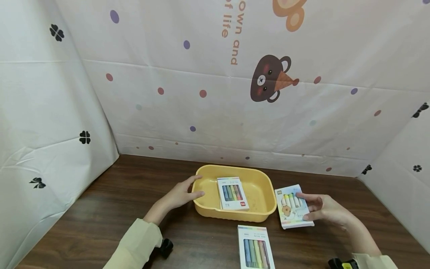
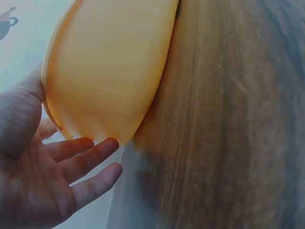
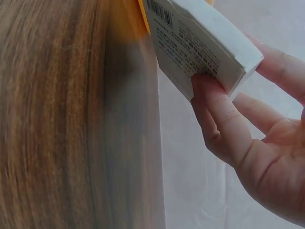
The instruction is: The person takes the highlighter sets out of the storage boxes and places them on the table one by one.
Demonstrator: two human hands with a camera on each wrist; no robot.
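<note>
A yellow plastic basin (image 1: 256, 215) sits on the table, and inside it lies a white windowed box of coloured sticks (image 1: 233, 194). My left hand (image 1: 181, 192) holds the basin's left end, thumb and index finger at the rim; in the left wrist view the other fingers lie along the outer wall. Just right of the basin, my right hand (image 1: 324, 209) grips a second white box of coloured sticks (image 1: 290, 215) by its right side, tilted. Its printed back with a barcode faces the right wrist view, thumb and fingers on opposite faces.
A third box of coloured sticks (image 1: 256, 246) lies on the dark wooden table (image 1: 201, 243) in front of the basin, cut off by the lower frame edge. A white patterned cloth (image 1: 215, 112) hangs behind the table and along both sides.
</note>
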